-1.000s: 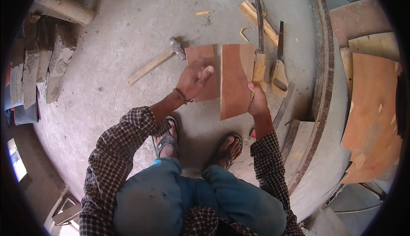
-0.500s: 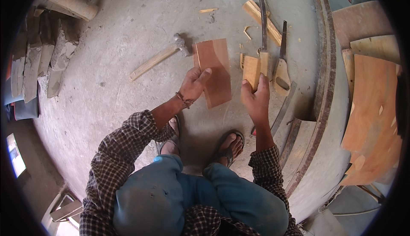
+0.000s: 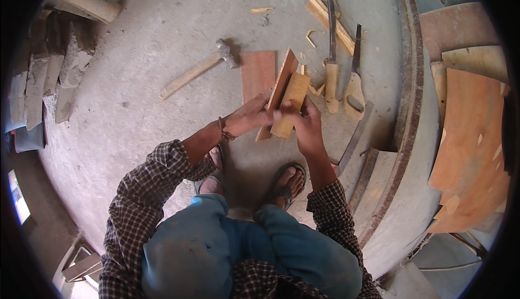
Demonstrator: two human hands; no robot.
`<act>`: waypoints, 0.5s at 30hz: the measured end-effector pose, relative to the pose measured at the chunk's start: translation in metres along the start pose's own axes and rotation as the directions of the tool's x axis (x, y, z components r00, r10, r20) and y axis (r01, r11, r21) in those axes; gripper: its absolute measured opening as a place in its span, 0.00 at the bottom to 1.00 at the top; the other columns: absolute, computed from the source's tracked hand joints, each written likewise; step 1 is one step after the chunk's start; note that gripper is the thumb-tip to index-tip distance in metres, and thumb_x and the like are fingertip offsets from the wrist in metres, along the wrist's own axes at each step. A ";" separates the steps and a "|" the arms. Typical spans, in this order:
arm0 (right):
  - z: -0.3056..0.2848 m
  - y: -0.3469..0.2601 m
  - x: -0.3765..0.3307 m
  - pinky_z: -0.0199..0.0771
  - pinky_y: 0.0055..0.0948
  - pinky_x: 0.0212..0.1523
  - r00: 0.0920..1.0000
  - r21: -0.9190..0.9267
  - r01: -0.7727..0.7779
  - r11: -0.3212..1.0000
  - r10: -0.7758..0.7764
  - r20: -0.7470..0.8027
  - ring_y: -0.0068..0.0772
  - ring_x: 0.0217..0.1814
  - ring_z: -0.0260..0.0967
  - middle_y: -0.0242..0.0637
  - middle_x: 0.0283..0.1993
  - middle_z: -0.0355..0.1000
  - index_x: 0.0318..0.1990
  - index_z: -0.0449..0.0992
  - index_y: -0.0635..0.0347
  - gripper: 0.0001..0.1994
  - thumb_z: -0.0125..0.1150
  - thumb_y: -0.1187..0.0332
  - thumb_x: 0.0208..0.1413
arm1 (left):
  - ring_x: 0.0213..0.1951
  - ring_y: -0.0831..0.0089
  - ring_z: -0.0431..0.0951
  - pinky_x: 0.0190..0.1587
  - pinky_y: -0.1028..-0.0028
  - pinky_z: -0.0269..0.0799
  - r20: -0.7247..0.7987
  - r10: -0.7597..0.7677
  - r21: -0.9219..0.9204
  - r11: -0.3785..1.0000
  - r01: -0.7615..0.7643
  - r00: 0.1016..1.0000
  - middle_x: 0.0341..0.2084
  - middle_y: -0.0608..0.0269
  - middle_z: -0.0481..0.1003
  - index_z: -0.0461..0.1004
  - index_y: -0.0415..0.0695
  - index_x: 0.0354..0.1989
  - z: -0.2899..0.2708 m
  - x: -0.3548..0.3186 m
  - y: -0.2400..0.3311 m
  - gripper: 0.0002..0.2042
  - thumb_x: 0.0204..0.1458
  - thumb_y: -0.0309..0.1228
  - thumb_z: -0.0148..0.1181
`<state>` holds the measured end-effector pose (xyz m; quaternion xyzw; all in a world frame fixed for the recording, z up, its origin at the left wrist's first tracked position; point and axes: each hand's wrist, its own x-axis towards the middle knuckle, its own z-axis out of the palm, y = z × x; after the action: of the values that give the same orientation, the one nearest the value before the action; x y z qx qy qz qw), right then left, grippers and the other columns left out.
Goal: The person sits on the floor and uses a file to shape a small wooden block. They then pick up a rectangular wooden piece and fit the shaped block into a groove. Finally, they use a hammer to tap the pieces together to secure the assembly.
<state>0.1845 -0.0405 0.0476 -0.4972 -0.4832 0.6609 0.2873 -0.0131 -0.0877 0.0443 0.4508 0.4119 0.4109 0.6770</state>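
My left hand [image 3: 250,117] grips a thin reddish board [image 3: 280,85] that is turned up on its edge above the floor. My right hand [image 3: 301,121] holds a small light wood block [image 3: 292,100] against that board's right face. The two hands meet in the middle of the view, above my sandalled feet. A second reddish board [image 3: 257,73] lies flat on the concrete just behind my left hand.
A wooden-handled hammer [image 3: 197,69] lies left of the flat board. Two saws [image 3: 330,55] [image 3: 355,80] and a light wood offcut [image 3: 329,17] lie to the right. A curved concrete rim [image 3: 413,109] runs along the right, with plywood sheets [image 3: 471,136] beyond it. Logs and wood scraps [image 3: 49,77] lie at the left.
One board lay flat on the floor under my hands. My left hand has lifted it onto its edge, and my right hand has brought the light block up against it.
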 end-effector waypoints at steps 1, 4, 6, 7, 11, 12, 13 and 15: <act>-0.002 0.001 -0.001 0.74 0.30 0.52 1.000 0.030 -0.011 0.999 0.011 -0.003 0.22 0.50 0.72 0.32 0.50 0.76 0.58 0.72 0.66 0.18 0.64 0.67 0.65 | 0.62 0.69 0.68 0.60 0.68 0.69 0.066 -0.097 0.040 0.995 0.094 0.993 0.64 0.52 0.68 0.53 0.36 0.75 0.002 0.000 0.005 0.35 0.66 0.42 0.55; -0.005 -0.003 -0.002 0.74 0.32 0.53 0.994 -0.068 0.058 0.996 -0.064 -0.084 0.29 0.51 0.73 0.38 0.50 0.75 0.56 0.72 0.66 0.19 0.67 0.68 0.60 | 0.67 0.71 0.63 0.66 0.68 0.63 0.204 -0.252 0.051 0.968 0.247 0.946 0.67 0.56 0.66 0.46 0.38 0.78 0.000 -0.002 0.012 0.38 0.63 0.35 0.57; -0.016 -0.013 -0.002 0.73 0.36 0.55 0.960 -0.316 0.205 0.926 -0.254 -0.121 0.36 0.53 0.73 0.45 0.53 0.73 0.56 0.71 0.67 0.22 0.69 0.69 0.57 | 0.63 0.73 0.66 0.64 0.71 0.64 0.256 -0.158 -0.134 0.971 0.197 0.954 0.64 0.59 0.68 0.47 0.39 0.78 -0.008 0.001 0.006 0.39 0.60 0.29 0.59; -0.025 -0.019 0.002 0.72 0.39 0.57 0.917 -0.478 0.303 0.825 -0.388 -0.088 0.40 0.55 0.72 0.48 0.55 0.71 0.56 0.71 0.68 0.23 0.69 0.69 0.56 | 0.62 0.74 0.66 0.64 0.72 0.64 0.287 -0.136 -0.114 0.978 0.175 0.948 0.63 0.60 0.69 0.48 0.39 0.78 -0.015 0.000 0.002 0.39 0.59 0.29 0.59; -0.054 -0.035 0.016 0.70 0.42 0.58 0.839 -0.637 0.489 0.596 -0.520 0.159 0.47 0.58 0.68 0.51 0.59 0.66 0.56 0.71 0.70 0.23 0.67 0.69 0.55 | 0.60 0.75 0.67 0.63 0.72 0.64 0.411 -0.303 0.173 0.952 0.253 0.860 0.60 0.62 0.71 0.54 0.37 0.76 -0.041 0.012 0.018 0.37 0.58 0.30 0.60; -0.056 -0.036 0.014 0.71 0.39 0.57 0.894 -0.593 0.416 0.689 -0.430 0.127 0.43 0.56 0.69 0.48 0.57 0.68 0.56 0.71 0.69 0.22 0.67 0.68 0.56 | 0.59 0.75 0.67 0.64 0.72 0.64 0.419 -0.407 0.297 0.906 0.301 0.812 0.60 0.62 0.71 0.55 0.36 0.76 -0.046 0.019 0.032 0.37 0.58 0.30 0.61; -0.054 -0.039 0.014 0.71 0.37 0.55 0.936 -0.536 0.339 0.773 -0.337 0.105 0.39 0.54 0.70 0.46 0.55 0.70 0.56 0.72 0.69 0.21 0.66 0.67 0.58 | 0.61 0.71 0.68 0.65 0.70 0.64 0.374 -0.416 0.224 0.908 0.355 0.829 0.63 0.59 0.70 0.55 0.35 0.75 -0.053 0.015 0.038 0.38 0.59 0.40 0.61; -0.045 -0.043 0.006 0.72 0.32 0.52 1.000 -0.286 -0.010 0.958 0.018 0.024 0.30 0.51 0.71 0.40 0.50 0.73 0.55 0.73 0.67 0.20 0.65 0.65 0.61 | 0.64 0.65 0.69 0.67 0.65 0.64 0.208 -0.407 -0.129 0.890 0.437 0.890 0.66 0.54 0.68 0.55 0.35 0.75 -0.063 -0.002 0.042 0.44 0.60 0.56 0.59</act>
<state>0.2201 -0.0038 0.0830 -0.5282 -0.5738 0.5926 0.2015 -0.0802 -0.0617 0.0688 0.3244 0.4020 0.2462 0.8201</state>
